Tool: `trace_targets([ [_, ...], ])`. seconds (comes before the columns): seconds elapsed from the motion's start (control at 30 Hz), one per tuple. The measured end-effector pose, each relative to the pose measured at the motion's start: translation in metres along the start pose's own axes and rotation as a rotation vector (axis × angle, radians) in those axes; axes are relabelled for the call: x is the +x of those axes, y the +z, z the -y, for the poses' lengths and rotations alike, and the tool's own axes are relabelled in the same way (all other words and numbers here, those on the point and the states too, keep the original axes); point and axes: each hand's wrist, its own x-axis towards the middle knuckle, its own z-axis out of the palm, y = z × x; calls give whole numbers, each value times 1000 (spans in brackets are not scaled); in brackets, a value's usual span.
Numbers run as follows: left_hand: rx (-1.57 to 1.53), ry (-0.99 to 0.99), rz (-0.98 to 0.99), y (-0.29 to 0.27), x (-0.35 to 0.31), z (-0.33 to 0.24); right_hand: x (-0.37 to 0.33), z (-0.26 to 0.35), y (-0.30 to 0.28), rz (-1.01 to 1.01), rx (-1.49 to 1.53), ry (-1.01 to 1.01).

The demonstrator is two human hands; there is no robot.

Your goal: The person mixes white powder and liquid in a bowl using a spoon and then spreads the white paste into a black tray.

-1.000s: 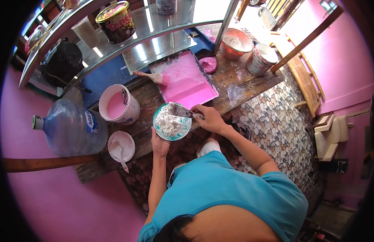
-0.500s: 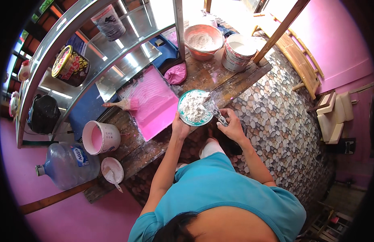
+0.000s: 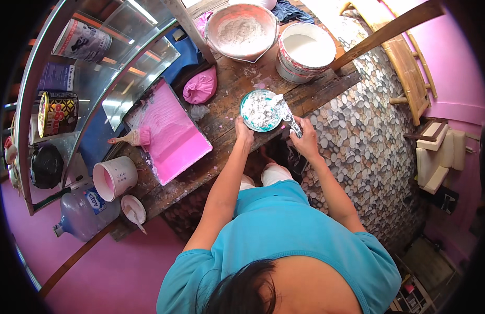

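My left hand (image 3: 244, 132) grips the near-left rim of a round green bowl (image 3: 244, 119) heaped with white powder (image 3: 259, 107). In my right hand (image 3: 305, 140) is the handle of a white-smeared, scoop-like tool (image 3: 288, 118); its exact kind is hidden by the coating. The tool's broad end rests in the powder at the bowl's right side. Both hands are closed, held over the front edge of a wooden table (image 3: 237, 78). Beyond the bowl stand a pail of pale powder (image 3: 241, 31) and a bucket of white material (image 3: 306, 49).
A tray of pink paint (image 3: 179, 149) with a paintbrush (image 3: 132, 137) lies left. Nearby are a pink bag (image 3: 200, 86), a white bucket (image 3: 115, 178), a lid (image 3: 133, 209), a water jug (image 3: 88, 212) and a glass case (image 3: 109, 78). A wooden post (image 3: 389, 34) slants up at right.
The view has shifted, and I am closer to the pail and bucket. The bowl, still in my left hand, sits nearer the bucket; the tool stays in the powder.
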Motion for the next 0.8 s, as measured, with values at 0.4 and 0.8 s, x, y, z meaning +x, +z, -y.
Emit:
trace_targets([
  [0.4, 899, 405, -341, 36, -43, -17, -6, -14, 57, 81, 64, 100],
  [0.8, 528, 24, -143, 5, -94, -3, 47, -19, 38, 140, 108, 46],
])
